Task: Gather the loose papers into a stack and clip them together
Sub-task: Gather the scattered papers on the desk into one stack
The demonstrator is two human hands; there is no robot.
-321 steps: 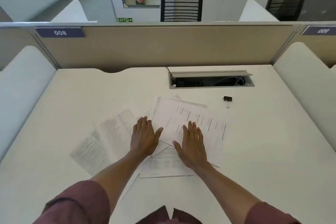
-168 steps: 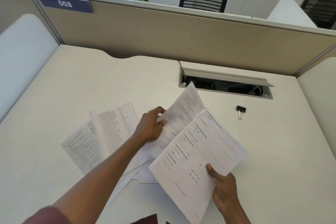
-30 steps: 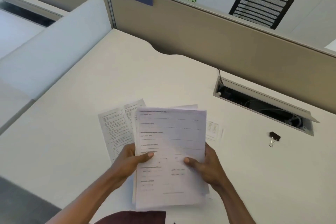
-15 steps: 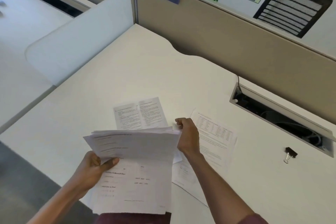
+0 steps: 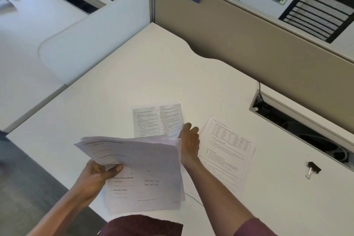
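Observation:
My left hand (image 5: 97, 176) grips a sheaf of several gathered papers (image 5: 141, 170), held above the desk's near edge with its far end bowed. My right hand (image 5: 188, 142) reaches past the sheaf, fingers resting on the right edge of a loose two-column printed sheet (image 5: 157, 119) lying flat on the desk; whether it has pinched that sheet I cannot tell. Another loose sheet with a table printed on it (image 5: 228, 149) lies just right of that hand. A black binder clip (image 5: 313, 168) with silver handles lies alone at the right.
The white desk (image 5: 153, 74) is bounded by a beige partition (image 5: 249, 44) at the back and a white side divider (image 5: 92, 36) on the left. An open cable tray (image 5: 298, 126) is sunk into the desk at the back right.
A second ago both hands held the sheaf; my right hand has let go and reached forward to the two-column sheet. The view has swung further left.

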